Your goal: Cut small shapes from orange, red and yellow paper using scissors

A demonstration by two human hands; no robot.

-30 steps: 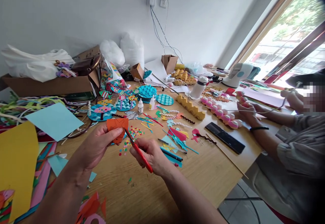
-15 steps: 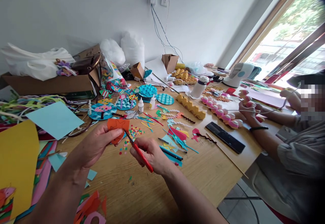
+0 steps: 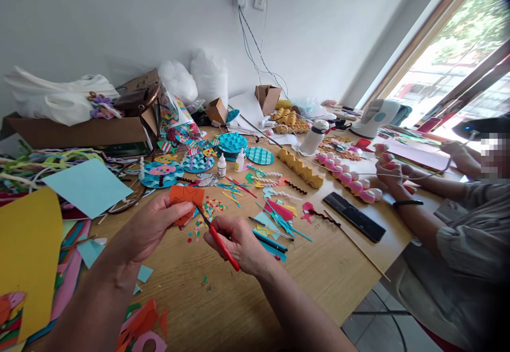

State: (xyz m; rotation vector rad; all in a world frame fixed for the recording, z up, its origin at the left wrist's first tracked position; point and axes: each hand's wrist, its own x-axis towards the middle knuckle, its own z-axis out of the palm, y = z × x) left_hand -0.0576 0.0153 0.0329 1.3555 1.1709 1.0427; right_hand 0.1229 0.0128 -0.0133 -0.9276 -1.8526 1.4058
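Note:
My left hand pinches an orange piece of paper with dark drawn lines on it, held above the table. In my right hand is a pair of scissors with red handles. Their dark blades reach up and left to the paper's right edge, touching or overlapping it. Small round paper dots in many colours lie scattered beneath the paper. Behind my hands stand two small white glue bottles. To the right of the scissors lie pens and thin blue paper strips.
A phone and a wooden stick lie at the right. Beyond them a co-worker's hands hold a pink-and-white egg-carton piece. Coloured paper sheets and scraps cover the left side. A white bottle stands farther back.
Almost nothing differs. The view has shifted very slightly; my hands, the orange paper and the scissors keep nearly the same pose.

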